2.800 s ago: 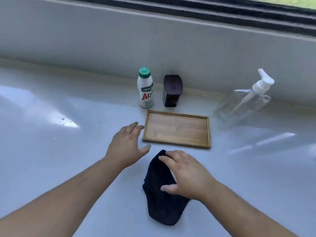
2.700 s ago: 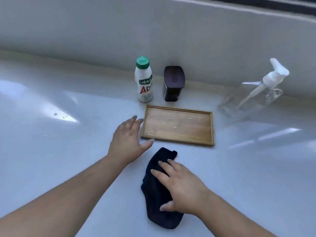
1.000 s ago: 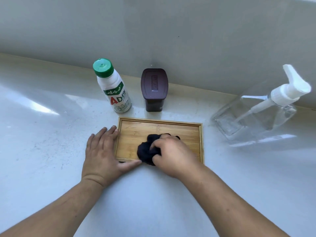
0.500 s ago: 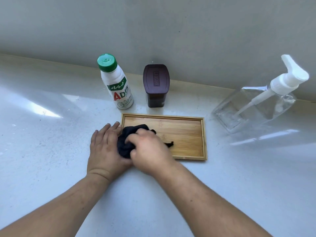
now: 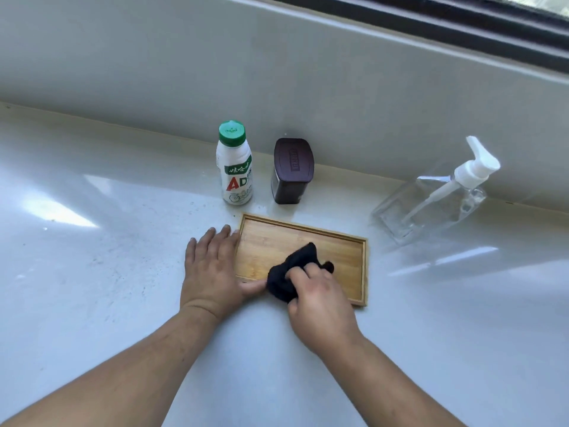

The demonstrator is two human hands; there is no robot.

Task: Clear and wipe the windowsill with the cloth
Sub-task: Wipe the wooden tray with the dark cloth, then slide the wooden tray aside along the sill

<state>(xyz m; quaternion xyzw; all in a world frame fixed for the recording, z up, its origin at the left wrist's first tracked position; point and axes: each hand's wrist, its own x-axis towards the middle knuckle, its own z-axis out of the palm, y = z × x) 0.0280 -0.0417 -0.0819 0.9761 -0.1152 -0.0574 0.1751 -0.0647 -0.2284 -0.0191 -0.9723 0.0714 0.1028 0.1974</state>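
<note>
- Dark cloth [image 5: 288, 277] sits bunched in the right hand [image 5: 317, 298], fingers curled tight round it and pressing it down on the near-left part of the tray [image 5: 345, 257].
- Left hand [image 5: 212, 272] lies flat and spread, holding nothing; its palm rests on the sill [image 5: 92, 272], its fingers run along the tray's left edge and the thumb reaches to the near rim, touching the cloth.
- Step in hand, as I judge it: wiping the tray's floor while the left hand pins the tray against sliding.
- To do it well, keep the pressure straight down through the wad, not sideways, so the light tray does not skate toward the pump bottle [image 5: 437, 198].
- A flatter cloth would likely cover more wood per stroke; the wad as held touches only a small patch.
- Work the strokes along the grain toward the far right corner, and run a cloth edge into the angle under the raised rim, where damp would collect.
- The left thumb lies in the stroke's path; draw it back to the outer rim before sweeping left.
- Behind the tray stand a milk bottle [image 5: 235, 174] and a brown tin [image 5: 291, 171], upright, near each other and close to the wall; the pump bottle stands apart at right.
- None of these is yet cleared, and the sill shows fine specks at left, so most of the task seems to lie ahead.
</note>
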